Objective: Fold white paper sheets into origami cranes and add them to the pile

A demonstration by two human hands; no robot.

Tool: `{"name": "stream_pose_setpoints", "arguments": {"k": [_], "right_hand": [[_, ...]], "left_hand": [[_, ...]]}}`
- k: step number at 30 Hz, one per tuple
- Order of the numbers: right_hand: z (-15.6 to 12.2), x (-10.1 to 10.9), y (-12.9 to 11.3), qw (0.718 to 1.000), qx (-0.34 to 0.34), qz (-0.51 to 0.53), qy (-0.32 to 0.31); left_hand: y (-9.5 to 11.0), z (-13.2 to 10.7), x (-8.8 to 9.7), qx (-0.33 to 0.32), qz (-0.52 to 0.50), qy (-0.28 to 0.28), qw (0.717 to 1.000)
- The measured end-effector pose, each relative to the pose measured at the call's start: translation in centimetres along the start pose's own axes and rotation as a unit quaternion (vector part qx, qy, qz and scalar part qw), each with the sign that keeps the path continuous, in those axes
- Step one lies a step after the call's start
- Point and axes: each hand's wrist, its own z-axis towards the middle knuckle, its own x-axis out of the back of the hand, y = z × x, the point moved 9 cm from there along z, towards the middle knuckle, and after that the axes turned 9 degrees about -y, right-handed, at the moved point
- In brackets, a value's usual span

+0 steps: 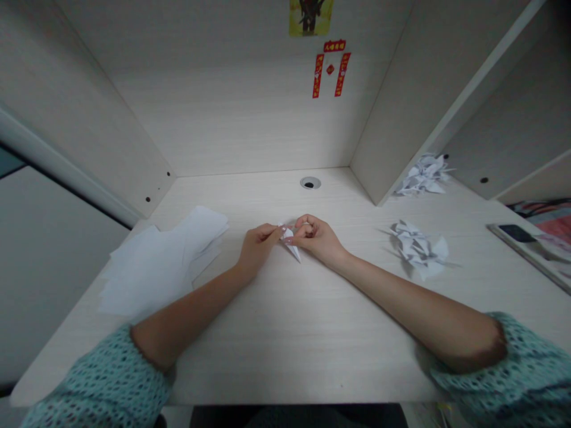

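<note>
two hands on one thing: my left hand (257, 246) and right hand (320, 239) pinch folded paper (293, 250); loose sheets (154, 267) near left edge of desk (285, 339).

Red lettered strips (317, 76) frame a diamond (330, 69) below a yellow picture (311, 18) on the back panel (241, 119), above a round grommet (310, 183).

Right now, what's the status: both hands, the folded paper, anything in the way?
Left hand, right hand: both holding folded paper. Paper tapered, partly covered. Loose sheets left, nearer paper pile right, neither between the hands.
</note>
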Motion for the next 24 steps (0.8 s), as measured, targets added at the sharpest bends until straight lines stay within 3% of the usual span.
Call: {"name": "stream_pose_setpoints", "arguments": {"k": [11,24], "right_hand": [[-0.1,-0.2,0.3,0.999,-0.014,0.044,-0.015],[-0.2,-1.1,-0.3,0.999,0.01,0.012,-0.041]], "left_hand": [[-0.1,0.1,0.2,0.008,-0.04,0.009,0.999],[0.1,0.0,0.0,0.006,-0.024,0.008,1.0]]}}
